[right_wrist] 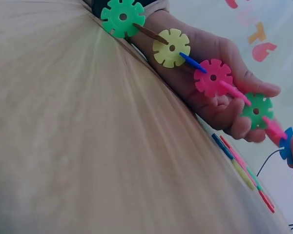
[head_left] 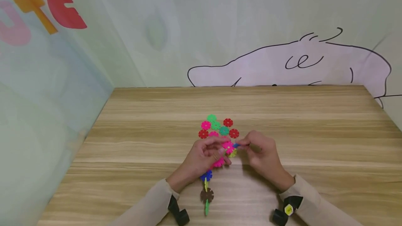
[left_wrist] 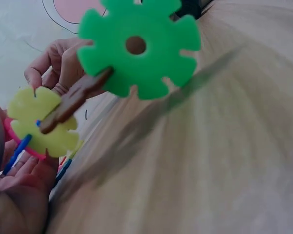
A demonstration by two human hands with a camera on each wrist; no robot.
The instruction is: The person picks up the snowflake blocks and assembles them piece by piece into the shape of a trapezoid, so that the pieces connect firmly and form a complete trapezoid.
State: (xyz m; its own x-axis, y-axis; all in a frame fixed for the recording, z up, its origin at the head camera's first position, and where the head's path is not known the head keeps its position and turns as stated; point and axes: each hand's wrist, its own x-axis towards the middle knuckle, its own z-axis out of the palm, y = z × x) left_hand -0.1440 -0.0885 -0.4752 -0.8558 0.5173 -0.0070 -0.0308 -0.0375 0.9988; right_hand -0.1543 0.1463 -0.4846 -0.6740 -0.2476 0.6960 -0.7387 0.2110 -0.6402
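My left hand (head_left: 204,156) holds a chain of notched plastic discs, its fingers curled about a green disc (right_wrist: 257,111) and pink ones. Toward me the chain hangs down through a blue disc (head_left: 206,175), a yellow disc (left_wrist: 44,114) and a brown disc (head_left: 207,195), ending in a green disc (left_wrist: 136,48). Between thumb and fingers, my right hand (head_left: 263,154) pinches a blue disc (right_wrist: 286,148) at the chain's far end. That disc meets the edge of a pink disc (head_left: 228,147); how deep their slots sit is too small to tell.
Beyond my hands, loose discs lie flat on the wooden table (head_left: 141,132): green (head_left: 211,118), red (head_left: 228,122), pink (head_left: 206,125) and teal (head_left: 224,130). A yellow disc (head_left: 232,153) lies between the hands. A printed backdrop (head_left: 125,27) borders the table.
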